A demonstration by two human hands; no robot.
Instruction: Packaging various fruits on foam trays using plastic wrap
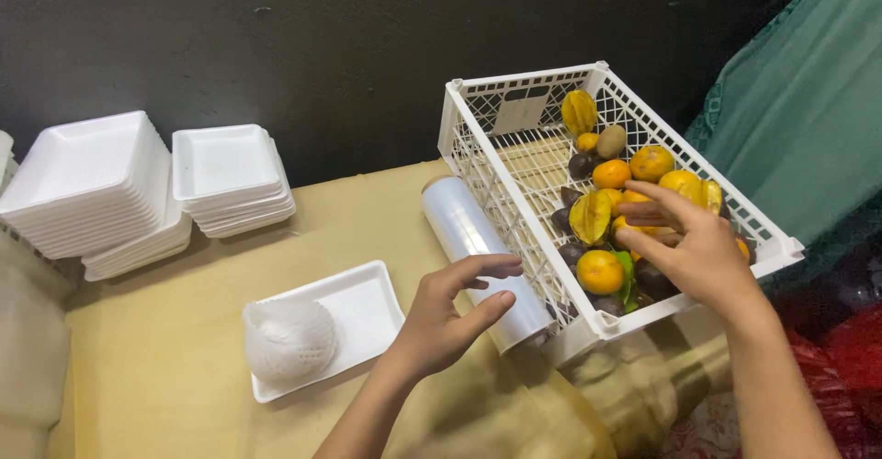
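My right hand reaches into a white plastic crate holding oranges, yellow star fruits and dark round fruits. Its fingers rest on an orange near the crate's middle; a firm grip cannot be told. Another orange lies just left of that hand. My left hand hovers with fingers spread beside a roll of clear cling film that lies against the crate's left side. A white foam tray sits left of that hand, with a fruit in white foam netting on it.
Stacks of white foam trays stand at the back left against a dark wall. The table wears a tan cloth. A green fabric hangs at the right, red cloth below it.
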